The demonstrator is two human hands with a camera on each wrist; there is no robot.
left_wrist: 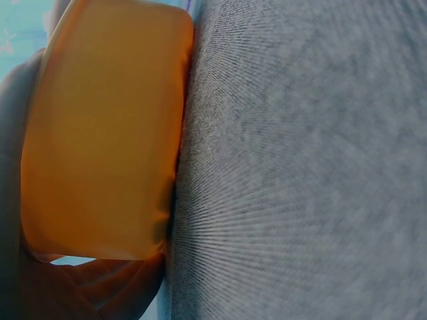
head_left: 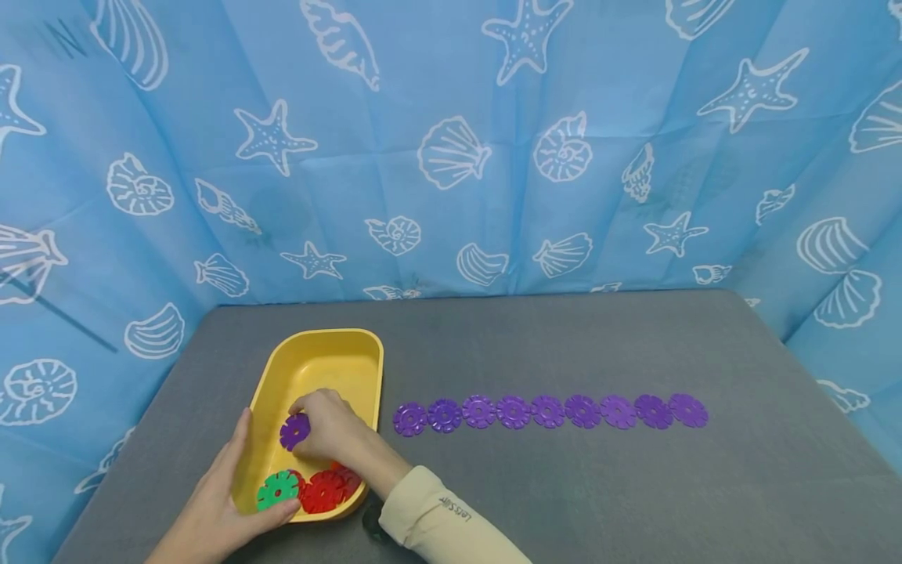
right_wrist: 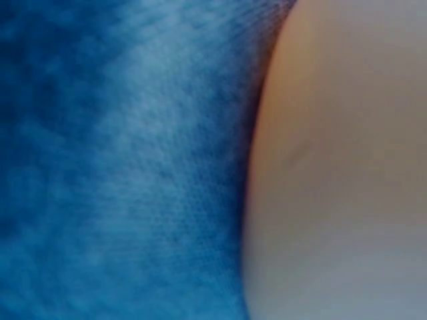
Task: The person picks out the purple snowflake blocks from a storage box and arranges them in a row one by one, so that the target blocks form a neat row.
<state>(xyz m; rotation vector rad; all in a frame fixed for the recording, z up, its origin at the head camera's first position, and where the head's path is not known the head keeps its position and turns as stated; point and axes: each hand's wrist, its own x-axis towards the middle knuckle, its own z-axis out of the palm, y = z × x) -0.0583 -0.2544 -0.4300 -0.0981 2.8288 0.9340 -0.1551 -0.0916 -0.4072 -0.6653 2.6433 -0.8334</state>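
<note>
In the head view a yellow tray [head_left: 366, 338] stands on the left of the table. My left hand [head_left: 214, 501] grips its near left corner, fingers along the outer side and thumb over the near rim. The left wrist view shows the tray's side wall [left_wrist: 107, 133] looking orange, with the hand around it. Inside the tray, my right hand [head_left: 330, 427] pinches a purple flower-shaped disc [head_left: 294, 432]; its fingertips are partly hidden. A green disc [head_left: 278, 490] and several red discs [head_left: 324, 492] lie at the tray's near end.
Several purple discs [head_left: 548, 411] form a row across the grey table [head_left: 564, 493], to the right of the tray. A small dark object [head_left: 373, 521] shows beside the right sleeve. Behind the table hangs a blue curtain [head_left: 451, 211] with shell prints. The right wrist view is blurred.
</note>
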